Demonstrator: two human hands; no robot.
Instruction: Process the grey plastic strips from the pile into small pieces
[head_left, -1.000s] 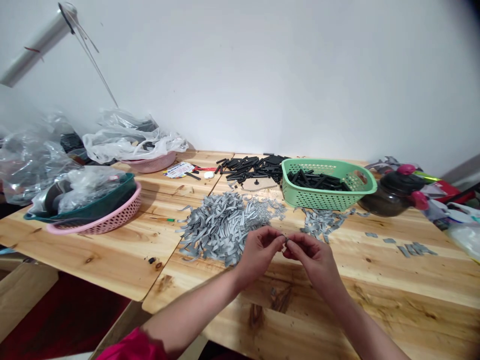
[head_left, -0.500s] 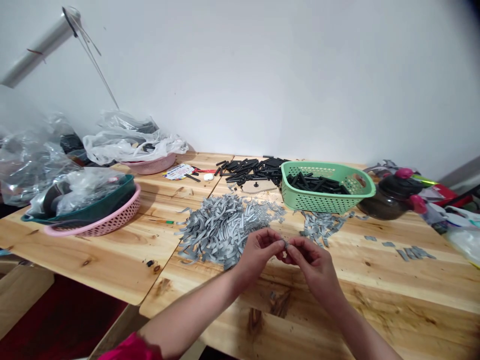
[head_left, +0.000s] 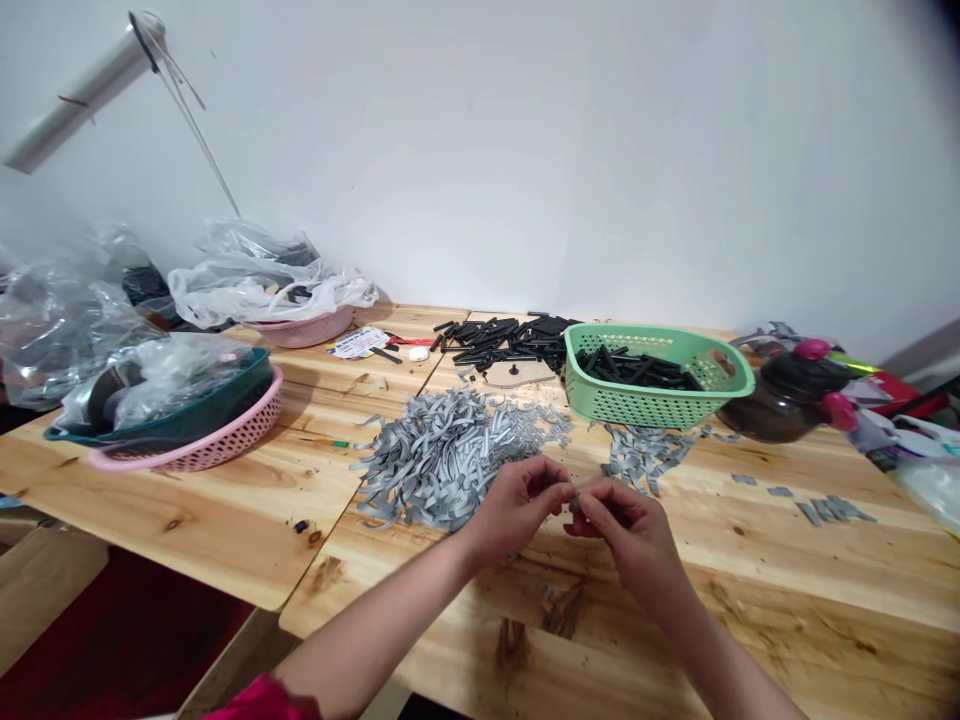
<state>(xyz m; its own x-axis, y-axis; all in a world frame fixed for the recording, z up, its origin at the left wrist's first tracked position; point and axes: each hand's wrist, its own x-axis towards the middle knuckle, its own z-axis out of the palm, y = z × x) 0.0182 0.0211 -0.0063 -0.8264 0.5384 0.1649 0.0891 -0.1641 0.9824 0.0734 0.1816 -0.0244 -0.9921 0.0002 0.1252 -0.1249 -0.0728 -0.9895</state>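
"Why so close together?"

"My left fingers [head_left: 556, 494] and right fingers [head_left: 598, 511] pinch a small grey piece [head_left: 575, 505] between them, probably for fine control."

"And the grey pile [head_left: 439, 455]?"

"Just beside my left fingers, likely for reach; beyond, the green basket [head_left: 651, 407] corrals black sticks [head_left: 634, 368] on the desk [head_left: 757, 580]."

Fingers [head_left: 555, 496] mostly hide the small gray piece [head_left: 575, 505].

On the table [head_left: 750, 570], a heap of strips [head_left: 427, 460] lies left of the left hand [head_left: 521, 505], a pile of rods [head_left: 506, 338] lies behind that heap, and to the pile's right stands a basket [head_left: 652, 410] (more rods [head_left: 630, 368] inside), with scattered strips [head_left: 643, 452] before it and a pot [head_left: 776, 402] to its right.
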